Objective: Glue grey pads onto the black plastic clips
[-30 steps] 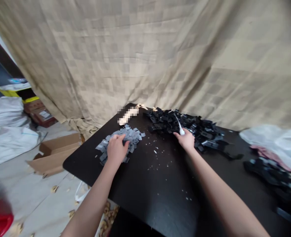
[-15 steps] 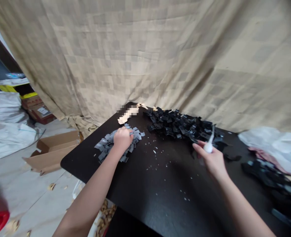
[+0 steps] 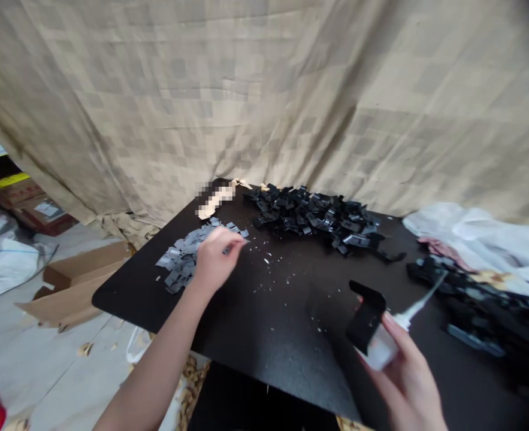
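Observation:
My right hand (image 3: 410, 371) grips a small white bottle (image 3: 383, 347) with a long thin nozzle pointing up and right. The same hand also holds a bent black plate (image 3: 365, 317), shaped like an angle bracket, against the bottle. Over the near right side of a heap of small grey rectangular pieces (image 3: 178, 257) is my left hand (image 3: 214, 257), thumb and finger pinched together. Whatever sits in that pinch is too small and blurred to make out. A large pile of similar black bent pieces (image 3: 309, 212) lies at the back of the dark table (image 3: 264, 335).
White crumbs (image 3: 268, 260) are scattered mid-table. On the right lie a white plastic bag (image 3: 475, 233) and more black pieces (image 3: 484, 317). Beige cloth (image 3: 228, 90) hangs behind the table. An open cardboard box (image 3: 75, 281) stands on the floor at left.
My right hand has come back from the black pile towards me, with a black plate now clearly seen beside the bottle. My left hand has shifted slightly towards the grey heap's near right side.

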A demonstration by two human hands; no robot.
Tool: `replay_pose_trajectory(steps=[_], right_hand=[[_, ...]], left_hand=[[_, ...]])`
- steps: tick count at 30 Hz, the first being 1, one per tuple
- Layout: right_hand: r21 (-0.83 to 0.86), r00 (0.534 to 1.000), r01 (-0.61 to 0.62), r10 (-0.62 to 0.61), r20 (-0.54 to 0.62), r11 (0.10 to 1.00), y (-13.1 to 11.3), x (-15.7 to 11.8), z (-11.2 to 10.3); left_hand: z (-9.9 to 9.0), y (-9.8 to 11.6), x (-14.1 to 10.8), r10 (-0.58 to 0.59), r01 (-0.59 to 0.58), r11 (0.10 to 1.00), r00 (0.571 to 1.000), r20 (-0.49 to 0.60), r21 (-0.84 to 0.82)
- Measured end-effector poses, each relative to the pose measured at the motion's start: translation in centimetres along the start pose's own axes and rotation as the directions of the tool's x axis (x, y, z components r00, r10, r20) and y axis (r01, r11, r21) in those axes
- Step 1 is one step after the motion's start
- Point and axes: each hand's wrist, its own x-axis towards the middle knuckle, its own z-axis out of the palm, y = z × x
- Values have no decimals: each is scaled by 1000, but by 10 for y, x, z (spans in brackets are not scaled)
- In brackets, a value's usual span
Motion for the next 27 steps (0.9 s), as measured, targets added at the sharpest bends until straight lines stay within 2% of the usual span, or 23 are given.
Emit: replay_pose_trajectory(steps=[1,3,5,6,9,12,16,19,23,27], right_hand=[[45,1000,1,0,-13,999,0,-8,6],[150,999,4,4,-49,989,-2,-23,22],[230,999,7,2,-41,973,-5,-37,35],[256,1000,3,1,-15,967,-6,-42,39],[315,999,17,-30,38,949,-10,-56,43],[341,999,38,-46,15,939,-15,-70,41],[300,999,0,-11,34,954,-24,-84,42],[301,999,-38,26,43,953,-26,-87,42],[349,998,-60,44,54,935,-22,-85,40],[380,999,-44,29,46,924,-17,-82,40]], left_hand=[[-4,15,-10,145,-150,984,988,-53,-99],[-12,44,-30,386,-417,870,908,-162,-263],[-17,69,-46,490,-525,754,850,-195,-396],[-18,79,-53,504,-523,717,846,-176,-461],[-17,100,-66,489,-399,621,870,-63,-675],[-12,111,-74,451,-238,513,892,23,-825],[-10,123,-78,354,-32,406,927,125,-913],[-11,130,-79,307,104,353,926,221,-930],[-8,134,-78,280,138,338,930,240,-931],[-6,129,-78,344,85,357,914,216,-930]])
